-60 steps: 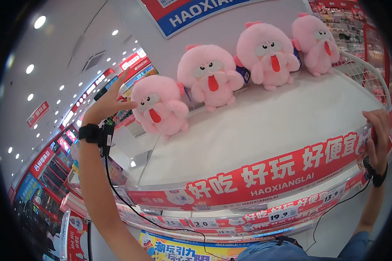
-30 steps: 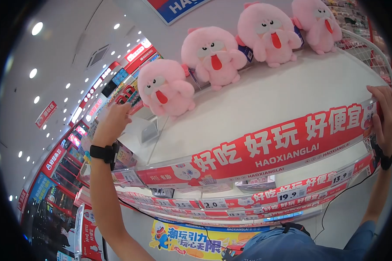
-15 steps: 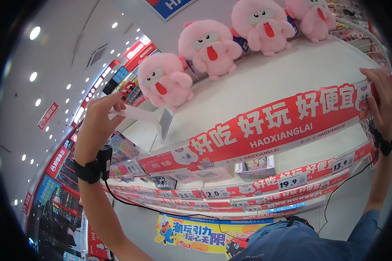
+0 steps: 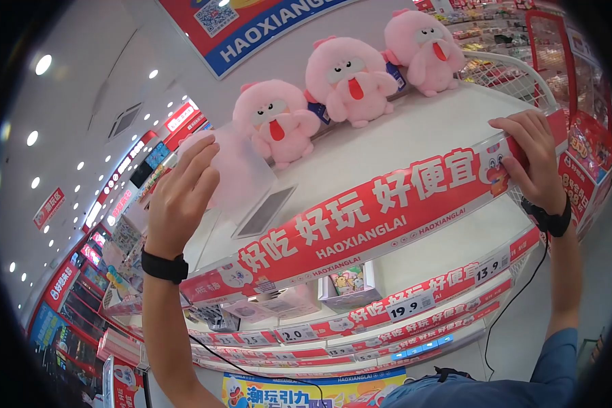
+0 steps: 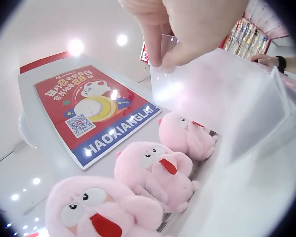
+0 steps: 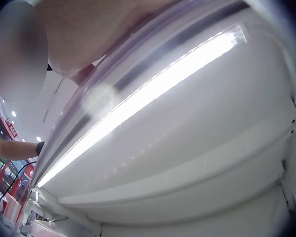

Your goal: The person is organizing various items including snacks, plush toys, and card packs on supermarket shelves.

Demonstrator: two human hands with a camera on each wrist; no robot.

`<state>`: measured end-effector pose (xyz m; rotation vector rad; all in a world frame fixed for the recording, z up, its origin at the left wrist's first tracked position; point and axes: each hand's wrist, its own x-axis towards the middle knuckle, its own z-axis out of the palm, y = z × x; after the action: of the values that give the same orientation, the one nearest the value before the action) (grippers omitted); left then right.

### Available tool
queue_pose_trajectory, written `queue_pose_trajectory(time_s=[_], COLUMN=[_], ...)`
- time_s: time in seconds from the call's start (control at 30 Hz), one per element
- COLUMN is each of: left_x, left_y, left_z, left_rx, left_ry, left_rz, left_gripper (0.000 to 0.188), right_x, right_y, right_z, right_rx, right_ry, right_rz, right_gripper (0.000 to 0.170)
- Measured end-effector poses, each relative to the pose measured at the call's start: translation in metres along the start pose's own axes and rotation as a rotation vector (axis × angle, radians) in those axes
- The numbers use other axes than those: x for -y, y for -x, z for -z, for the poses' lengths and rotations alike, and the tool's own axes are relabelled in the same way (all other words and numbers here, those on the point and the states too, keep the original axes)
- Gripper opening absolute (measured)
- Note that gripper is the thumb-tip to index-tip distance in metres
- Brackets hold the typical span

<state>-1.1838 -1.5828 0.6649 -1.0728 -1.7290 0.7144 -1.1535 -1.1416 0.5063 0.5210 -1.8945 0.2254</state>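
Note:
My left hand (image 4: 183, 207) pinches the upper edge of a clear plastic panel (image 4: 248, 166) between thumb and fingertips. In the left wrist view the panel (image 5: 190, 96) stands out from the fingers and shows a pink tint. Behind it, the leftmost pink plush toy (image 4: 221, 190) is mostly hidden in the head view. Three other pink plush toys (image 4: 352, 85) with red tongues sit in a row at the shelf's back. My right hand (image 4: 534, 163) grips the front edge (image 4: 455, 183) of the white top shelf, fingers above and thumb on the red strip.
A grey, white-edged flat piece (image 4: 265, 212) lies on the shelf near the panel. Lower shelves carry price tags (image 4: 411, 309) and an open box (image 4: 350, 284) of small figures. A white wire rack (image 4: 517, 75) stands at the right end. A sign (image 4: 251, 30) hangs behind.
My left hand was open beside the leftmost plush, then dropped lower and took hold of the clear panel, now held higher. The head view has turned. My right hand stays at the shelf edge.

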Motion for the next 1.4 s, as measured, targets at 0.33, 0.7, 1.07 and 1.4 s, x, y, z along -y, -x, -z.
queue_pose_trajectory(time_s=[0.33,0.7,1.07,1.4], left_x=[-0.018,-0.001,0.009,-0.022], left_y=[-0.044,-0.067,-0.108,-0.109], left_z=[-0.047,-0.034,-0.057,-0.076], left_rx=[-0.096,0.474,0.638,0.522], left_ry=[0.078,0.823,0.716,0.494], left_rz=[-0.070,0.363,0.363,0.524], left_gripper=[0.015,0.051,0.049,0.058], right_x=[-0.004,-0.005,-0.010,-0.009], right_y=[-0.002,0.000,0.003,0.003], right_z=[0.001,-0.002,-0.006,-0.005], right_rx=[-0.028,-0.082,-0.107,-0.079], right_ry=[0.013,0.030,0.034,0.018], right_rz=[0.046,0.074,0.098,0.073], right_gripper=[0.036,0.035,0.033,0.033])
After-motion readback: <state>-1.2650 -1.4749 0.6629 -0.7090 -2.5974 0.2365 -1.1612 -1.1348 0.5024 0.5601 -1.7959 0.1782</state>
